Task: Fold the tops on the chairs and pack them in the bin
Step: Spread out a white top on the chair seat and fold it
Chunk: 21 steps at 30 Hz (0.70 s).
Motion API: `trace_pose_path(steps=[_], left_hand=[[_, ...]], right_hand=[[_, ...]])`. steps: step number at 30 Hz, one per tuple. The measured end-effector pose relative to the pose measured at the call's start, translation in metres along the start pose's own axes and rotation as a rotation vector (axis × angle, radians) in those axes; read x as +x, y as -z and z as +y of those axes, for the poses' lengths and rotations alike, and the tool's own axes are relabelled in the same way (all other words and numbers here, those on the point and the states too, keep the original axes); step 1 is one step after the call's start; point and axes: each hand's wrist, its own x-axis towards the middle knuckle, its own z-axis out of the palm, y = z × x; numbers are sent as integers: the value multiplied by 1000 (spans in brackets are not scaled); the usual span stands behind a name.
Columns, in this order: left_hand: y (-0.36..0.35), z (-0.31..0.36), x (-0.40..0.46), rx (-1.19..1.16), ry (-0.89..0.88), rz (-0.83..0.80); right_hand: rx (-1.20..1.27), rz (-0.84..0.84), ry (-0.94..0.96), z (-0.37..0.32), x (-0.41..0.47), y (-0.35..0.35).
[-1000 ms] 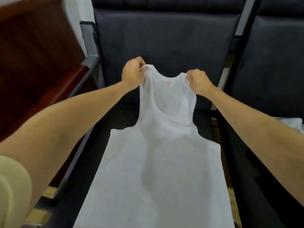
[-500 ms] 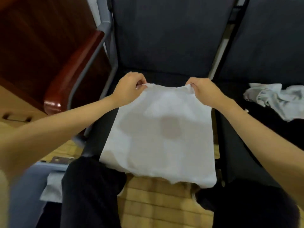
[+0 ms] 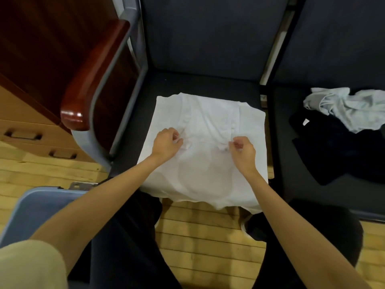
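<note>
A white tank top lies on the dark seat of the left chair, its upper half folded down over the body and its hem hanging off the front edge. My left hand pinches the left shoulder strap where it lies on the cloth. My right hand pinches the right strap the same way. A blue-grey bin stands on the floor at the lower left, partly behind my left arm.
On the right chair's seat lie a crumpled pale grey top and a black top. A red-brown wooden armrest on a grey frame borders the left chair. A wooden drawer unit stands at the left. My dark-trousered legs fill the bottom.
Both hands have drawn the shoulder straps down from the chair back toward me, folding the top's upper half over its body on the seat. The camera has tilted downward.
</note>
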Motion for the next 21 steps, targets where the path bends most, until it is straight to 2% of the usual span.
trace_pose_path(steps=[4,8,10,12,14,17,21], left_hand=[[-3,4,3,159,69,23],[-6,7,1,252,124,-12],[-2,11,4,35,192,-30],[10,19,7,-405,313,-8],[27,31,6,-695,404,57],[39,40,-6,-790,450,75],[32,27,-34,-669,510,-58]], right_hand=[[-91,-39,-56,4,8,-6],[-286,-89,-118,1,17,-7],[-243,-131,-167,-9,21,-4],[-20,-86,-218,-24,23,4],[202,-10,-239,-42,21,16],[361,49,-269,-51,9,28],[266,-33,-352,-35,-19,27]])
